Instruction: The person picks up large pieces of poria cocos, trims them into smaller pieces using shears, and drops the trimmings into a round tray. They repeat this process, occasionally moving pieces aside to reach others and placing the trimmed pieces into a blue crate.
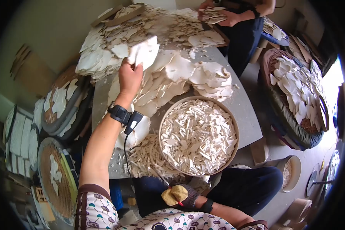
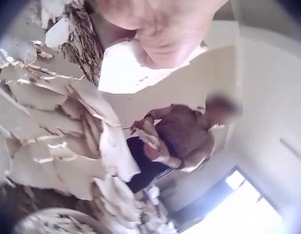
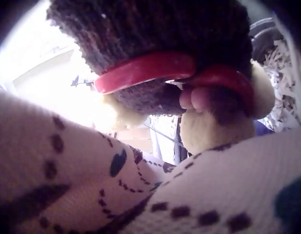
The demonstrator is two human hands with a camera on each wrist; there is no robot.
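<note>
One flat pale piece [image 1: 147, 50] is pinched in the left hand [image 1: 130, 78], its thumb and fingers closed on one end, over the near side of the big heap [image 1: 172, 27]. The right hand [image 1: 191, 195], in a dark glove with yellow padding, lies low near the lap, its fingers curled round the red handles of what look like scissors [image 3: 145, 68]; how wide the blades stand, I cannot tell.

Plenty seems done: narrow strips [image 1: 199, 134] fill the round tub [image 1: 237, 134] almost to its rim, and more loose scraps [image 1: 147, 157] lie beside it on the tabletop [image 1: 247, 128]. Much seems left too, if the broad pieces are all to be cut: the heap is large, and a layered pile [image 1: 153, 92] lies between it and the tub. The held piece looks broad, not in strips. I would judge the work well under way but far from finished.
</note>
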